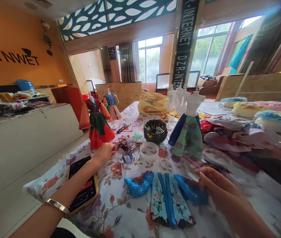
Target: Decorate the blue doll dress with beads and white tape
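My left hand point(104, 153) reaches out beside small plastic packets point(128, 158), with its fingers bent together; whatever lies between the fingertips is hidden. At the right, my right hand point(216, 183) pinches a thin pink stick point(192, 161) that points up and left. Between the hands a small blue doll robe point(171, 198) with embroidered flowers lies flat and spread out. Its right sleeve reaches close to my right hand. Beneath my left forearm is a phone point(82, 185) in a yellow case.
A white bowl point(149, 151), a white ring point(166, 164) and a dark woven basket point(155, 131) stand mid-table. A red-green dressed doll form point(97, 122) is at left, a green-skirted form point(189, 132) at right. Fabric pieces point(229, 132) pile up on the right; a yellow bag point(152, 103) lies behind.
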`<state>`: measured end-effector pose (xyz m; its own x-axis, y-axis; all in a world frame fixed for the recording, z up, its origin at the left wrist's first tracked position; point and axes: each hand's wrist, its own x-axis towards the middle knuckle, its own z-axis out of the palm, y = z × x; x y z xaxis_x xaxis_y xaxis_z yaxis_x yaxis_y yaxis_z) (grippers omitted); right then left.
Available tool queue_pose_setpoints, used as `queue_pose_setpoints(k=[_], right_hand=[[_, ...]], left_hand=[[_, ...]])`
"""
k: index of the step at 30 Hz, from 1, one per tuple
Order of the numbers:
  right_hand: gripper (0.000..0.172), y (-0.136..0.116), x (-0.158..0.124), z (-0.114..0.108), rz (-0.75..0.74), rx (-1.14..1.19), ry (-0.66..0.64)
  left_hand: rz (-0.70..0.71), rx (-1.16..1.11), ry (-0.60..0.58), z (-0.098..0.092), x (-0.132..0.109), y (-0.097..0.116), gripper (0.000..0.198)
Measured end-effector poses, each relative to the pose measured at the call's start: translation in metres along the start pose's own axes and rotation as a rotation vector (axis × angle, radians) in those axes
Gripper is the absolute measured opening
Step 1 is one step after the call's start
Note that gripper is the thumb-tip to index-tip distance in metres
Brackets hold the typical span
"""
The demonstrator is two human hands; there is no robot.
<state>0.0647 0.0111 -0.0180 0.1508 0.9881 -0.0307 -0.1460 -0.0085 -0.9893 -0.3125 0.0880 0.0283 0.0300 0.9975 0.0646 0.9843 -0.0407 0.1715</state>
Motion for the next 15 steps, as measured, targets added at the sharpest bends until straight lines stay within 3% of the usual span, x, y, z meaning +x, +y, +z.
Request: queue_pose_setpoints(k=[5, 15], right_hand=[[0.024, -0.002, -0.002, -0.004, 0.061, 0.015, -0.124], [0.025, -0.005, -0.002, -0.006, 0.005, -0.048, -0.167]], left_hand=[[-0.059, -0.036, 0.116, -0.005, -0.008, 0.010, 0.019], [-0.244, -0.320, 0.305, 0.007, -0.004, 0.021, 0.033]])
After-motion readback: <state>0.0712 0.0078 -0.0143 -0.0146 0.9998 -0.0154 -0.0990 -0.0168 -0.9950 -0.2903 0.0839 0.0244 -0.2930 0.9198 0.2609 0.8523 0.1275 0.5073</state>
